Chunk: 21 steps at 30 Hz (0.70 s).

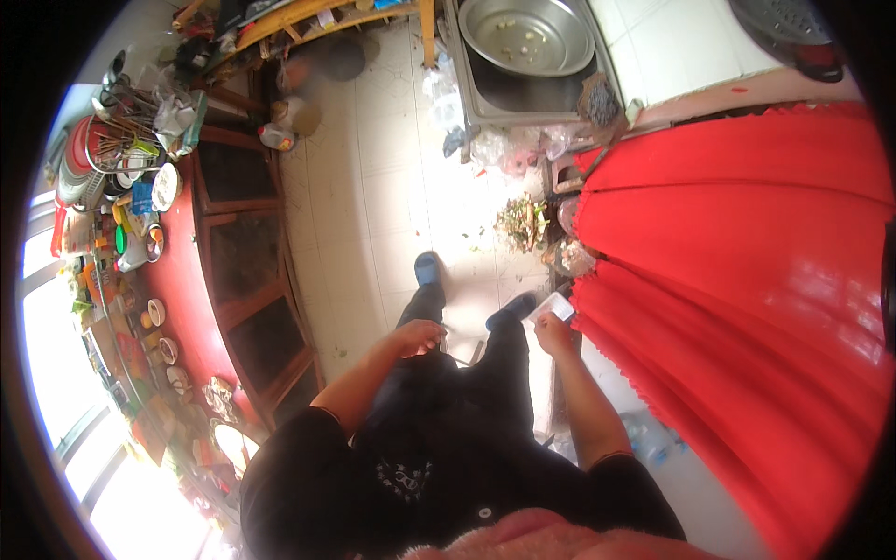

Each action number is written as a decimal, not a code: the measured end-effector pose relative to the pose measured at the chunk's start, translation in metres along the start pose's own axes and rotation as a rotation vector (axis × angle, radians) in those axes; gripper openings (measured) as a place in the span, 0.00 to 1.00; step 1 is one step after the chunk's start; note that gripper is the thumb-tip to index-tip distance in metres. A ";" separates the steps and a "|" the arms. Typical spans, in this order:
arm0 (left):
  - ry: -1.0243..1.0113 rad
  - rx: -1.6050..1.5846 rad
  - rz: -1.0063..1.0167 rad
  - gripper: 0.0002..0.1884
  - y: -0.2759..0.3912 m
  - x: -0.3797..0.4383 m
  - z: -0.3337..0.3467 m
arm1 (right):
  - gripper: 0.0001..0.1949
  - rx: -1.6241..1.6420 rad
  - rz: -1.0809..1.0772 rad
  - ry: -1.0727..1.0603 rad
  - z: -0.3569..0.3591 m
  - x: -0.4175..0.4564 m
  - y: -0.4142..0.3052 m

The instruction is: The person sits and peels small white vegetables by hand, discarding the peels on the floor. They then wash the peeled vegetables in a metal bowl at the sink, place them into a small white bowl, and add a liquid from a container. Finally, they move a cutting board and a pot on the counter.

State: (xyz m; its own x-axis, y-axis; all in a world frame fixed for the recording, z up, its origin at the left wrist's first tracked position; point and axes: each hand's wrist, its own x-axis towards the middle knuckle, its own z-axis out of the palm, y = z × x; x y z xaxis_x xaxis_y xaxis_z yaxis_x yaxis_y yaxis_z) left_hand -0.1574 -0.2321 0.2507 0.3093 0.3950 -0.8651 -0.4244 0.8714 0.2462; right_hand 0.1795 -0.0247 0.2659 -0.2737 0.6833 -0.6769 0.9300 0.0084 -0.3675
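My right hand (pixel 553 334) grips the near edge of a pale, shallow plastic tray (pixel 556 306), beside the red curtain's lower edge. What the tray holds, if anything, is too washed out to tell. Over my lap hangs my left hand (pixel 422 338), its fingers loosely curled; whether something small is between them is unclear. A pile of vegetable trimmings (pixel 522 222) lies on the tiled floor ahead of my feet. Close by it sits a clear plastic bag (pixel 570 257) with pale contents.
A red curtain (pixel 728 231) hangs below the white tiled counter (pixel 665 49) on the right. Ahead, a steel basin (pixel 526 35) rests over the sink (pixel 518 98). Along the left, a red cabinet (pixel 183 269) carries crowded dishes and jars. A plastic bottle (pixel 275 138) stands beside it.
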 end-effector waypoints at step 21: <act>0.141 0.402 0.336 0.14 0.216 -0.057 -0.051 | 0.07 0.043 -0.271 0.213 0.032 0.069 -0.014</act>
State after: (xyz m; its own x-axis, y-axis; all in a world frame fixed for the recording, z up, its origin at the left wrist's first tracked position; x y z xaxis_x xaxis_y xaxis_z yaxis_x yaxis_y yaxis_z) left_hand -0.3097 -0.0811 0.3312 0.0832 0.6523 -0.7534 -0.1124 0.7573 0.6433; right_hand 0.1397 -0.0011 0.2034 -0.4474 0.7977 -0.4043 0.8180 0.1823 -0.5455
